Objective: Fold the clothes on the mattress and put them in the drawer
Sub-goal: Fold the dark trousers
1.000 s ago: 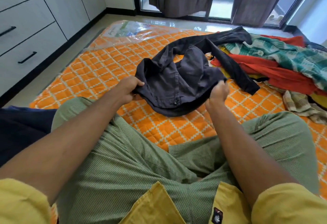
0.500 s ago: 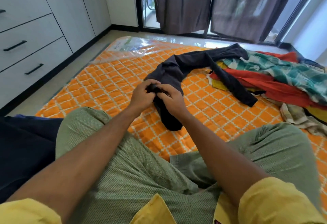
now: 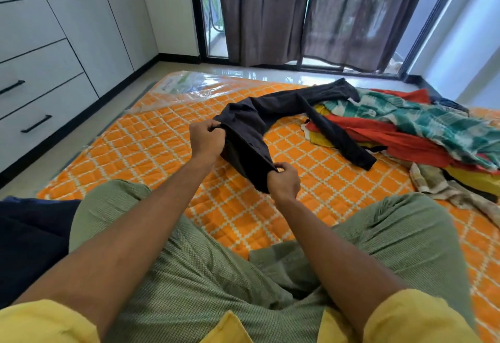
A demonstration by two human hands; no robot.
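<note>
On mattress [image 3: 151, 150], centre: dark trousers [image 3: 251, 131], waist end pinched by left hand [image 3: 207, 141] and right hand [image 3: 284, 180], legs trailing far right onto clothes pile [image 3: 405, 131]. Fold advice: pull waistband taut, align what appear to be seams, lay flat.

Hands split apart since 0.5 s ago: left hand [image 3: 207, 139] went up toward 11 o'clock, right hand [image 3: 284, 181] back toward 5 o'clock. Dark trousers [image 3: 250, 137] waistband, bunched between them then, now stretched taut. Camera pitched up.

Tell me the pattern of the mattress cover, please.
The mattress is orange with white diamond lattice, in the head view.
</note>
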